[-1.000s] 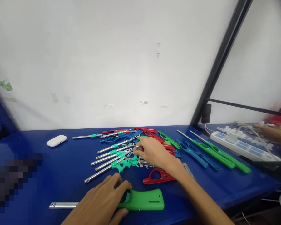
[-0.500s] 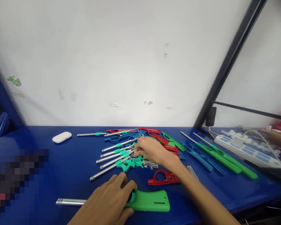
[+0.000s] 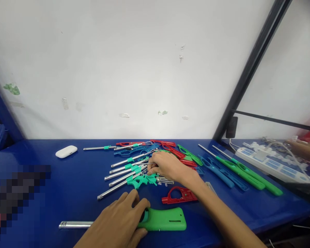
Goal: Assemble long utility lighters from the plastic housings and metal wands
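Barely shifting since before, right hand is fingering tube assemblies at centre, grip unclear; left hand is clasping green lighter, long axis running left-right along lower frame.

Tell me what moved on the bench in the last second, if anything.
Nothing visibly changed; only the view shifted slightly. The left hand still lies closed over the green lighter at the near edge of the blue bench, and the right hand still has its fingertips in the pile of metal tubes. Nothing was picked up or let go.
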Available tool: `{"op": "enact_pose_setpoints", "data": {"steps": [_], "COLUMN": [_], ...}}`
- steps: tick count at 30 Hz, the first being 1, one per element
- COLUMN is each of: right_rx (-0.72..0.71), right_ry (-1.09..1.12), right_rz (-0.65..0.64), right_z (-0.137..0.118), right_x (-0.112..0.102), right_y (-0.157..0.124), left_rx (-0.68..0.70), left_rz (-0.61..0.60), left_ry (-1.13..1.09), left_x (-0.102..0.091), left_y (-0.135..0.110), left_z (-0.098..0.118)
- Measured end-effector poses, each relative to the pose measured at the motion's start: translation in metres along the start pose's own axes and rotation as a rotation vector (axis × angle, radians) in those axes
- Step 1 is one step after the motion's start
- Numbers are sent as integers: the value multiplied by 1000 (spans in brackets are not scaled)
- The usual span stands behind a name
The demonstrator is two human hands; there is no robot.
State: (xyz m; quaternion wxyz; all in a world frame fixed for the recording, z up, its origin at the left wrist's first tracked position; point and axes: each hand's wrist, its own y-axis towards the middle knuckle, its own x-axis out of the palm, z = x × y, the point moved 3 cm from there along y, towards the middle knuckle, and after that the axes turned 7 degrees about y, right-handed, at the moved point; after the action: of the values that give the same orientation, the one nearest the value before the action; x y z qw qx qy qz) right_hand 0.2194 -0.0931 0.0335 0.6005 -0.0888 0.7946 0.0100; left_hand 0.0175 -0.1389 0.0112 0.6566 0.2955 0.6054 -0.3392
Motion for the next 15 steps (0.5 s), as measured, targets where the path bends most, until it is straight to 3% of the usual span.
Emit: {"op": "enact_pose_setpoints", "data": {"steps": [10, 15], "right_rx": [-9, -32], "right_ry": [8, 68], "right_rz": [80, 226], "right_z": [-2, 6], "right_x": [-8, -23], "right_y": [-3, -26], "left_rx": [14, -16], "left_rz": [8, -101], "left_ry": [19, 47], "left_x": [-4, -13], "left_y": [-2, 3], "left_z": [2, 6]}}
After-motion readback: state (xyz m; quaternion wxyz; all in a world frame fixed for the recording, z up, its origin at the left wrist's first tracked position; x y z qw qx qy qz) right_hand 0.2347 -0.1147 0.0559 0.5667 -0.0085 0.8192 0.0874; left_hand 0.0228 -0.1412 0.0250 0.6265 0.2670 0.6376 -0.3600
